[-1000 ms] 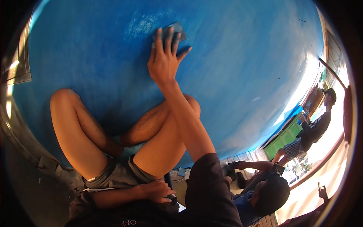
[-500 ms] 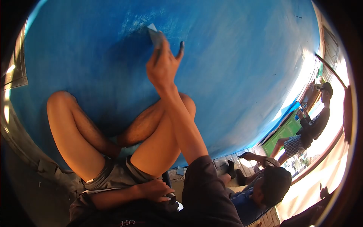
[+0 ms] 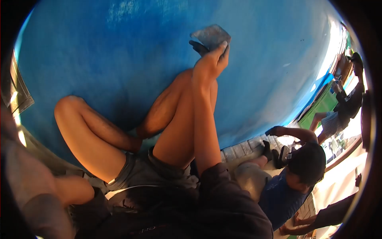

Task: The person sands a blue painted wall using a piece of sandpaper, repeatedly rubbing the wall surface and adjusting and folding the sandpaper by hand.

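My right hand is raised in front of the blue painted wall, above my right knee. Pinched in its fingers is a worn grey piece of sandpaper, bent and turned so that its face shows. Dark smudges mark some of the fingertips. Close to the camera at the far left is my left arm, bent upward. My left hand is large and smeared there, so its fingers cannot be made out. A pale scuffed patch shows on the wall near the top.
My bent legs are against the wall. At the right sits a person in a blue shirt with one arm stretched to the wall. Farther back another person is beside a green crate. Grey paving runs along the wall's foot.
My right hand has moved right and away from the scuffed patch, turning the sandpaper over. My left hand has risen from my lap toward the camera. The view has shifted.
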